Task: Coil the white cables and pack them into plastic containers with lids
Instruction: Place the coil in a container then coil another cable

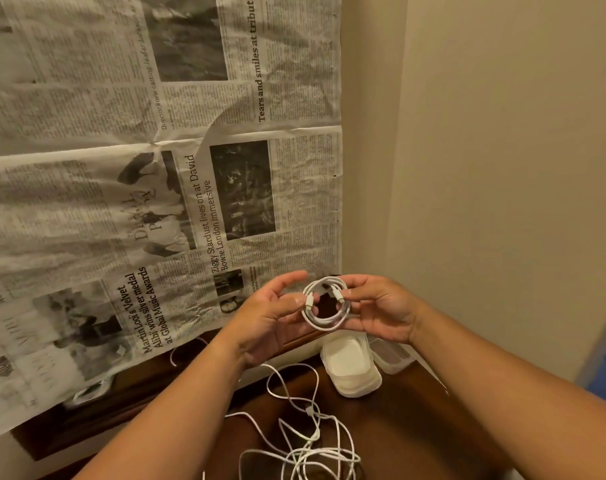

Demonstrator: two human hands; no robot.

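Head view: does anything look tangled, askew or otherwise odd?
Only the loose white cables: they lie in a tangled heap on the dark wooden table, near the bottom edge. The coiled white cable above looks tidy.

I see crinkled matt newspaper (pixel 156 168) on the far left, a matt painted wall (pixel 502 168) on the right, a dark polished wood table (pixel 398 410), milky plastic containers (pixel 351 368), and smooth white plastic sheathing on the coiled cable (pixel 325 322) and loose cables (pixel 312 441).

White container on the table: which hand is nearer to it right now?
Right. The right hand pinches the coiled cable just above the white container; the left hand holds the coil's other side, farther off to the container's left.
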